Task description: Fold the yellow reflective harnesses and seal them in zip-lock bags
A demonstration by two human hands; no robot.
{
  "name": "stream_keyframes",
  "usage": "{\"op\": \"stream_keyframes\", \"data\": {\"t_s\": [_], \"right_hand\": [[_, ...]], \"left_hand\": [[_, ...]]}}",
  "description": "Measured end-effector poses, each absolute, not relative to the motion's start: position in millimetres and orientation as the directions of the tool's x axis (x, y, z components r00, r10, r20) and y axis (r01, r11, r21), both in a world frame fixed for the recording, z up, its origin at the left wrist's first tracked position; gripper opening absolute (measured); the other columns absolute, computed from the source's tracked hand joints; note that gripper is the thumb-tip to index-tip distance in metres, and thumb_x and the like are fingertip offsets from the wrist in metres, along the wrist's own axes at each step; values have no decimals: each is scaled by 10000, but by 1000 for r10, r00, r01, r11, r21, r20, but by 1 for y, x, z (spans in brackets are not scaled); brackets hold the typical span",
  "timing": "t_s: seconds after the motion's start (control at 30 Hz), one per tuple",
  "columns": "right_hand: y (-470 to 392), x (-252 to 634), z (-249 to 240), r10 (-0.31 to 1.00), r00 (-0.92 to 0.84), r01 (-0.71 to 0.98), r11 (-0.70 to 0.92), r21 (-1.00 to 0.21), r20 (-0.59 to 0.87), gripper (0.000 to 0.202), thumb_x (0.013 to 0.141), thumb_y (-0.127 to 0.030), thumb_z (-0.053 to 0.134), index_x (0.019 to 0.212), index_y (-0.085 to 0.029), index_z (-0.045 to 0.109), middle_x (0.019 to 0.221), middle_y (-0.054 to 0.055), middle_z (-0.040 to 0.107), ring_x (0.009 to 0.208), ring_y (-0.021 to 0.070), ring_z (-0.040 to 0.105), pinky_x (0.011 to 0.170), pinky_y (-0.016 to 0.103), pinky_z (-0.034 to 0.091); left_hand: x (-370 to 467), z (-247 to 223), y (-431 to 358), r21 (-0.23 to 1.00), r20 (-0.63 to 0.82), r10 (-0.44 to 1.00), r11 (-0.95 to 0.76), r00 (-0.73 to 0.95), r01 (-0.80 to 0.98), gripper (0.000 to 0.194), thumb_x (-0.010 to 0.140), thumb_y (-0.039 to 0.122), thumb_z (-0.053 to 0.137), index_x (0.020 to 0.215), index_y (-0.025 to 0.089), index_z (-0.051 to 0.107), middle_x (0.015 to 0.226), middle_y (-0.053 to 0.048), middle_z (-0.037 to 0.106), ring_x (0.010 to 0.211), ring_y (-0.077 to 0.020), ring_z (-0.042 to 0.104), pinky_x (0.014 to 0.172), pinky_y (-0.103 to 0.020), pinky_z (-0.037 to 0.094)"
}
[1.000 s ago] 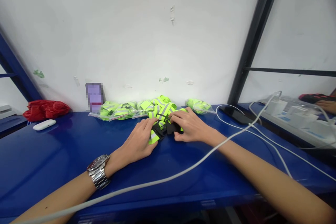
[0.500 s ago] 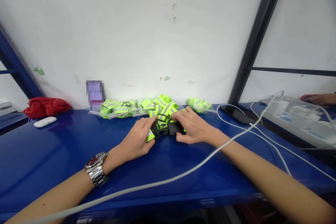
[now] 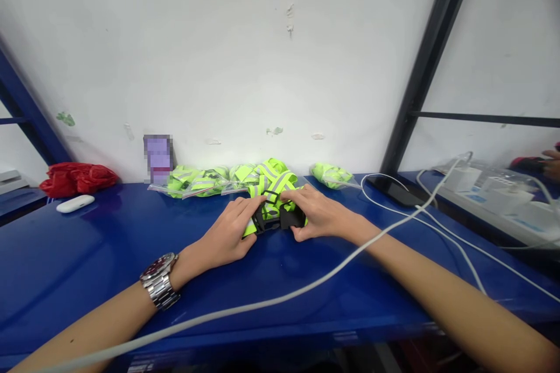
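A neon-yellow strap bundle (image 3: pixel 276 178) with grey reflective stripes and black buckles lies at the middle of the blue table (image 3: pixel 210 297). My left hand (image 3: pixel 231 226), with a steel watch (image 3: pixel 161 281) on its wrist, grips the bundle's left side at a black buckle part (image 3: pixel 259 222). On the right side, my right hand (image 3: pixel 315 213) holds a black piece (image 3: pixel 292 217) between thumb and fingers. The two black parts lie close to each other; whether they touch is hard to tell.
Bagged yellow bundles (image 3: pixel 205 180) line the wall, one more (image 3: pixel 332 175) right of centre. A red bag (image 3: pixel 77 178) and white case (image 3: pixel 75 204) lie left. A white cable (image 3: pixel 280 302) crosses in front; a phone (image 3: pixel 396 192) and white boxes (image 3: pixel 503 198) are right.
My right hand has shifted slightly left, and the black piece in it shows more fully. My left hand has barely moved. Another person's hand at the far right has moved.
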State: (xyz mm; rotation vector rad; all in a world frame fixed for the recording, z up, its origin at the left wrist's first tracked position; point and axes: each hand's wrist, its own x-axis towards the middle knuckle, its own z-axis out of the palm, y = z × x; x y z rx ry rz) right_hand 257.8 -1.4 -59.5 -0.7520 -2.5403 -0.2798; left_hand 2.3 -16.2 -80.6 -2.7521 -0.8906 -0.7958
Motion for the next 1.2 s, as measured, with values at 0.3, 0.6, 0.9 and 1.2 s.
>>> {"op": "stream_keyframes", "data": {"t_s": [0.3,0.6,0.9,1.2], "right_hand": [[-9,251,-58,431,-783,517,852,83,449,743,665,-127,577,1365,-134,326,1042,122,613,849,241,545,860,426,428],[-3,242,-59,330,-736,376,925,-50,590,920,647,-264,723,1410,-216,211,1286,153,471,1148,307,490,918,447,437],[-9,220,-71,530,-136,451,785,-424,837,368,927,-437,333,1201,-193,320,989,74,544,695,160,534,673,324,458],[-13,226,-60,529,-172,535,759,-373,831,248,934,-368,336,1046,-198,478,949,75,628,897,221,591,825,374,381]], "left_hand": [[4,-79,-20,-27,480,500,-812,720,582,816,749,56,489,1482,192,158,1318,-148,485,1117,-299,470,943,-483,406],[13,-82,-23,-58,492,464,-827,737,559,824,776,80,500,1484,164,88,1273,-173,500,1055,-303,481,871,-464,429],[26,-84,-29,-43,509,515,-785,690,618,828,742,106,532,1471,122,138,1117,-161,549,976,-288,506,842,-450,452],[26,-77,-29,-82,554,489,-773,674,629,787,745,130,538,1449,124,187,1155,-166,564,1010,-305,521,845,-453,439]]}}
